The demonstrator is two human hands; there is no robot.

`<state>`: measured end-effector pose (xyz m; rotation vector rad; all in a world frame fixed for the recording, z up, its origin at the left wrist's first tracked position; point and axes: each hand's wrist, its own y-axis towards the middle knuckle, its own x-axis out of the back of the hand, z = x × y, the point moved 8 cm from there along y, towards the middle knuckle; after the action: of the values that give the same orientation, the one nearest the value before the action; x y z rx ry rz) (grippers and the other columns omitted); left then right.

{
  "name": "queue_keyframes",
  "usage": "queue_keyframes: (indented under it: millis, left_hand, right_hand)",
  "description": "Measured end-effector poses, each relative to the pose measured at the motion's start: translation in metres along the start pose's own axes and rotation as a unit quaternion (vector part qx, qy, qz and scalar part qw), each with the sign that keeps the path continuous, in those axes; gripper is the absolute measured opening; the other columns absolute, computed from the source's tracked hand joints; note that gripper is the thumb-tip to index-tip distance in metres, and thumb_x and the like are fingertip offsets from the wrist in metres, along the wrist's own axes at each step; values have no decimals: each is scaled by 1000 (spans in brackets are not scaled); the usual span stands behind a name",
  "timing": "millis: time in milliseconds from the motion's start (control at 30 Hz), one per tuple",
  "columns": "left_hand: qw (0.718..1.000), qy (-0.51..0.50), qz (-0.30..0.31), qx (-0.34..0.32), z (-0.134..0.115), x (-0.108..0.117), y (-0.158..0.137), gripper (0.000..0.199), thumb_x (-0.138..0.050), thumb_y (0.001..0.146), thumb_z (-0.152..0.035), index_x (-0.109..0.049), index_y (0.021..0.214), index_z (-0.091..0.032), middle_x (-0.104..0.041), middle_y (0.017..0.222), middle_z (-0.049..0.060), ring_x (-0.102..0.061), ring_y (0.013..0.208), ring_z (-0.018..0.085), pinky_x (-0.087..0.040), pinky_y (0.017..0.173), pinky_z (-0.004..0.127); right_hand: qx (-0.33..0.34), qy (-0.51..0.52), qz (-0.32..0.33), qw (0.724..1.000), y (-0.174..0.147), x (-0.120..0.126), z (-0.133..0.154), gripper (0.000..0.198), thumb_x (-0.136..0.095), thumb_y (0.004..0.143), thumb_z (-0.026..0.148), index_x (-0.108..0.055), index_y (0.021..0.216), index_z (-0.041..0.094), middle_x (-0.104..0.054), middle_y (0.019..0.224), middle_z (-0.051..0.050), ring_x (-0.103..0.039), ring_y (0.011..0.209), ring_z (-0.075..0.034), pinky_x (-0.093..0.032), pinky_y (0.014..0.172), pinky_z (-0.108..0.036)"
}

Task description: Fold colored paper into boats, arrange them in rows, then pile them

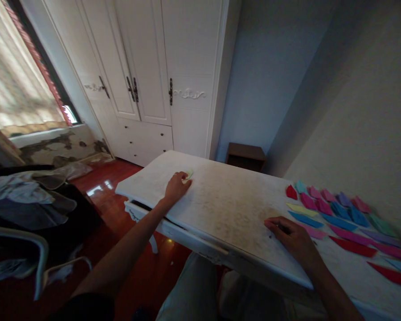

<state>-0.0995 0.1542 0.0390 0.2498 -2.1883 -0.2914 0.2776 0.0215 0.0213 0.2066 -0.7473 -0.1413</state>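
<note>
Head view: the left hand stretches far out across the white table, arm straight, fingers curled together onto a small pale green paper near the far edge. The right hand rests palm-down, fingers loosely bent, beside the coloured folded papers.
</note>
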Motion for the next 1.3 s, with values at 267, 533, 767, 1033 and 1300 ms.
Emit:
queue_keyframes:
  millis: [267, 533, 767, 1033, 1300]
  left_hand:
    - [994, 79, 63, 45, 13, -11, 40, 30, -63, 79, -34, -71, 102, -17, -61, 115, 15, -66, 97, 27, -49, 86, 35]
    - [996, 27, 65, -46, -2, -15, 30, 33, -54, 78, -13, -69, 106, -19, -70, 106, 8, -64, 100, 22, -48, 90, 32]
    - [985, -89, 103, -111, -41, -14, -7, 26, -53, 82, -27, -67, 102, -16, -72, 99, 6, -63, 59, 11, -51, 56, 23]
    - [937, -251, 201, -134, -134, -24, -54, 25, -61, 80, -35, -70, 91, -15, -70, 76, 4, -53, 42, 6, -39, 39, 18]
    - [879, -302, 335, -157, -230, -95, -97, 22, -62, 77, -30, -73, 89, -15, -71, 73, 4, -53, 39, 7, -37, 35, 18]
  right_hand:
    - [1, -8, -11, 1000, -1, 3, 7, 38, -55, 78, 57, -73, 77, 24, -74, 78, -5, -67, 69, -23, -52, 62, -31]
    - [18, -4, -3, 1000, -1, -2, 6, 38, -54, 81, 56, -73, 78, 23, -74, 82, -6, -67, 74, -24, -52, 64, -33]
    - [50, -7, 8, 999, -8, -7, 13, 39, -50, 86, 54, -70, 79, 21, -71, 77, -5, -65, 70, -21, -51, 65, -32]
    - [144, -50, 18, 988, -25, -12, 35, 33, -45, 95, 40, -67, 80, 20, -66, 77, -5, -61, 72, -18, -47, 67, -30]
    - [212, -27, 23, 977, -60, 4, 35, 20, -52, 95, 29, -68, 88, 20, -66, 80, -3, -60, 76, -16, -46, 71, -28]
